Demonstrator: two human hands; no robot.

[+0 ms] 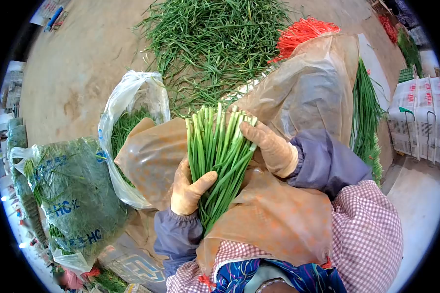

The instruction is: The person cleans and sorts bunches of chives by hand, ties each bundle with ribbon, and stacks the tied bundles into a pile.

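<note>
A thick bunch of garlic chives (220, 161) stands in front of my chest, pale cut ends up and green leaves running down toward my lap. My left hand (189, 190), in a tan glove, wraps around its lower left side with the thumb across the front. At the upper right of the bunch, my right hand (271, 146), gloved too, grips the stalks just below the cut ends. Its far fingers are partly hidden behind the stalks. Under the bunch, a translucent brownish plastic apron (278, 210) covers my lap.
A big heap of loose green leaves (215, 39) lies on the floor ahead. Red ties (305, 36) sit beside it. More chives (365, 112) hang at the right. To my left are an open plastic bag (132, 97) and a filled bag (78, 195). White crates (415, 117) stand far right.
</note>
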